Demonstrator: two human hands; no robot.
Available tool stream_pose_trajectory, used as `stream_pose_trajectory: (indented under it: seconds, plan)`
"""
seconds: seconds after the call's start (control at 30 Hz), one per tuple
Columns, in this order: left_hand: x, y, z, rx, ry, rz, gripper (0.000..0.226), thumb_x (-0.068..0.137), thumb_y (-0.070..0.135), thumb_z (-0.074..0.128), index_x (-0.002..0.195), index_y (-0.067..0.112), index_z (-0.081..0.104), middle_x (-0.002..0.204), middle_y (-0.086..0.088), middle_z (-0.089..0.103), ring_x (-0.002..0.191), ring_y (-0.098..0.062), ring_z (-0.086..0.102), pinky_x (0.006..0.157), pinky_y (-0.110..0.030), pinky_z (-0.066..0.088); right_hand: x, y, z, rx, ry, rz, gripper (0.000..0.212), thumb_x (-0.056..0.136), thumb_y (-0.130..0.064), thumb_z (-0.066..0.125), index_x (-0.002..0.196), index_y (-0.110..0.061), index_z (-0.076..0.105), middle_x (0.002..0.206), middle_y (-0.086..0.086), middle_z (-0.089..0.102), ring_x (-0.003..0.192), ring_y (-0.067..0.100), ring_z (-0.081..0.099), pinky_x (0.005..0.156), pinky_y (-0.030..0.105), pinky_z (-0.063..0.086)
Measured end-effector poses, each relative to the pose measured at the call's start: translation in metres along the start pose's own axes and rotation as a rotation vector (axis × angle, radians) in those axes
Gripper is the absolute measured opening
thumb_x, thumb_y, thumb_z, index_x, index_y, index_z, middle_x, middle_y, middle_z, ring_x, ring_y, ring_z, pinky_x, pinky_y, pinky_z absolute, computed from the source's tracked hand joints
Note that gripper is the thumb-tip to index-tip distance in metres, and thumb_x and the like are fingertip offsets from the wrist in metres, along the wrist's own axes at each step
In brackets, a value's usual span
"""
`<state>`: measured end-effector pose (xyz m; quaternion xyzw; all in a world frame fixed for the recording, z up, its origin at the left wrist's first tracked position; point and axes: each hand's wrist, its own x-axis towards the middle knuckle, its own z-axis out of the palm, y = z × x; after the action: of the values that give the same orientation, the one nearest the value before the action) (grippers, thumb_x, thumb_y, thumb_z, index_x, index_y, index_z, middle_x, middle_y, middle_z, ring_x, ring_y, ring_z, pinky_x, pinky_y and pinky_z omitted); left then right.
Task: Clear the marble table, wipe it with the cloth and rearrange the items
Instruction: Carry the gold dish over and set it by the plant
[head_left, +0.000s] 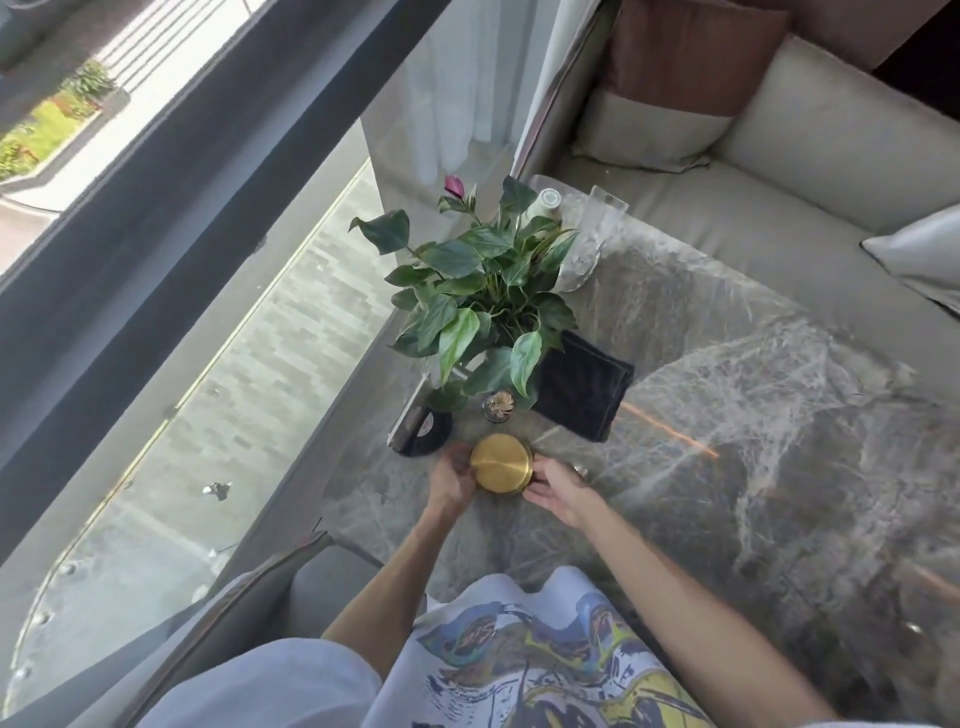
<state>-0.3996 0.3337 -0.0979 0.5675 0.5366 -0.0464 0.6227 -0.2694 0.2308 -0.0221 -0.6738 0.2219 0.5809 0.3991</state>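
Observation:
A round gold container (501, 463) with a brushed lid stands near the left edge of the grey marble table (753, 415). My left hand (453, 480) grips its left side and my right hand (560, 491) grips its right side. Just beyond it lie a folded dark cloth (584, 387), a small glass jar (498, 405) and a black round object (423, 428). A leafy potted plant (480, 301) with a purple bud stands behind them.
At the far corner stand a clear glass vase (595, 234) and a white cylinder (545, 202). A beige sofa (805, 156) with cushions borders the table's far side. A window and glass balustrade run along the left.

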Motion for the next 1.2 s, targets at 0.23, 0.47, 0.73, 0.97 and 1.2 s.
stream_pose_trajectory:
  seconds: [0.23,0.47,0.73,0.97,1.2]
  plan:
    - [-0.042,0.046,-0.008,0.031,-0.006,0.049,0.030,0.085,-0.004,0.050,0.113,0.004,0.057,0.099,-0.008,0.063,0.097,-0.026,0.063,0.087,-0.033,0.051,0.001,0.008,-0.009,-0.132,0.038,-0.054,0.050,0.098,-0.019,0.047,0.147,-0.019,0.035,0.144,0.015,0.047,0.129,0.030,0.047,0.106,0.041,0.044]
    - [-0.066,0.046,-0.017,0.537,0.096,0.203,0.034,0.085,0.016,0.042,0.118,0.010,0.047,0.116,-0.018,0.045,0.105,-0.040,0.049,0.092,-0.049,0.048,-0.021,0.032,-0.044,-0.411,0.115,-0.362,0.051,0.098,-0.027,0.050,0.146,-0.013,0.038,0.148,0.011,0.044,0.136,0.021,0.043,0.110,0.030,0.034]
    - [-0.119,0.031,0.018,0.965,-0.037,0.491,0.056,0.089,0.056,0.030,0.135,0.027,0.045,0.140,-0.002,0.047,0.132,-0.022,0.042,0.120,-0.046,0.008,-0.051,0.111,-0.109,-0.725,0.385,-0.657,0.059,0.094,-0.035,0.053,0.148,-0.017,0.034,0.148,0.007,0.043,0.138,0.023,0.040,0.113,0.035,0.032]
    - [-0.163,0.005,0.099,1.139,-0.189,0.471,0.065,0.089,0.066,0.025,0.145,0.033,0.028,0.158,-0.001,0.023,0.148,-0.021,0.012,0.117,-0.058,-0.009,-0.068,0.207,-0.194,-0.634,0.493,-0.572,0.066,0.091,-0.042,0.054,0.147,-0.011,0.036,0.149,0.012,0.042,0.139,0.025,0.039,0.113,0.031,0.028]
    - [-0.232,-0.009,0.215,1.314,-0.165,0.567,0.079,0.079,0.069,0.008,0.144,0.030,0.029,0.156,-0.006,0.026,0.146,-0.028,0.017,0.116,-0.062,-0.006,-0.100,0.292,-0.308,-0.505,0.583,-0.590,0.092,0.075,-0.073,0.036,0.143,-0.012,0.042,0.148,0.012,0.045,0.139,0.025,0.038,0.114,0.029,0.026]
